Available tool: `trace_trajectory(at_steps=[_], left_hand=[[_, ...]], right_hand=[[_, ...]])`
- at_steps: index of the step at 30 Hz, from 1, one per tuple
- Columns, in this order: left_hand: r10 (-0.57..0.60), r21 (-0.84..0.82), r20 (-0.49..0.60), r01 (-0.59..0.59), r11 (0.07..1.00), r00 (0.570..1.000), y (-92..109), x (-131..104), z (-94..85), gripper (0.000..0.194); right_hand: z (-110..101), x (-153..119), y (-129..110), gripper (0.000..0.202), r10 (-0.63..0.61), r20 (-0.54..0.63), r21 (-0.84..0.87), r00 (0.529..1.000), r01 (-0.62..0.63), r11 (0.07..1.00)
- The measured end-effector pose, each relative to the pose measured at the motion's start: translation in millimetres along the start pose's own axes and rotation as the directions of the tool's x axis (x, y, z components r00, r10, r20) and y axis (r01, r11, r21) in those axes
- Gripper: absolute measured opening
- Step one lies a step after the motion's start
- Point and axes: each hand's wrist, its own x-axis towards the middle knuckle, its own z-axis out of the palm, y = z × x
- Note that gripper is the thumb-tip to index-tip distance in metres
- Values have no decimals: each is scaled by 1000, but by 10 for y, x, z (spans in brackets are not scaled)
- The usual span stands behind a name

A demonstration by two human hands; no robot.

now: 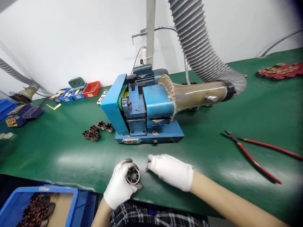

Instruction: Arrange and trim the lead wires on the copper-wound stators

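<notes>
My left hand (123, 180), in a white glove with grey fingertips, grips a small round motor stator (133, 175). Its metal ring faces up toward me, and copper windings show around the open centre. A thin wire (142, 171) runs from the stator toward my right hand (167, 170), gloved the same way. The fingers of that hand are pinched together at the wire's far end; the tip itself is hidden. Both hands are just above the green table, in front of a blue machine (158, 101).
Several more stators (94, 136) stand left of the machine. Red-handled pliers (251, 151) lie open at right. A blue bin (73, 201) of stators is at lower left. A grey hose (196, 41) joins the machine's duct. Red and tan rings (280, 71) lie at back right.
</notes>
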Motion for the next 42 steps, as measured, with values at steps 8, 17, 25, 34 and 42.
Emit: trace_trajectory(at_steps=[8,17,25,34,42], left_hand=[[-176,33,-308,195,980,935,27,-123,351,66],[145,422,-169,-61,904,975,-141,-252,247,84],[56,-42,-6,-56,998,998,6,-14,266,85],[55,0,-224,-57,998,973,81,-66,347,70],[-89,-384,3,83,920,996,114,-14,287,59]], right_hand=[[117,-202,315,31,381,-301,298,874,-293,908],[429,66,-283,39,244,-242,514,939,-90,853],[558,62,-177,42,326,-99,755,940,-142,640],[141,-143,-75,63,510,-184,900,840,-66,432],[311,146,-207,18,261,-280,722,924,24,691]])
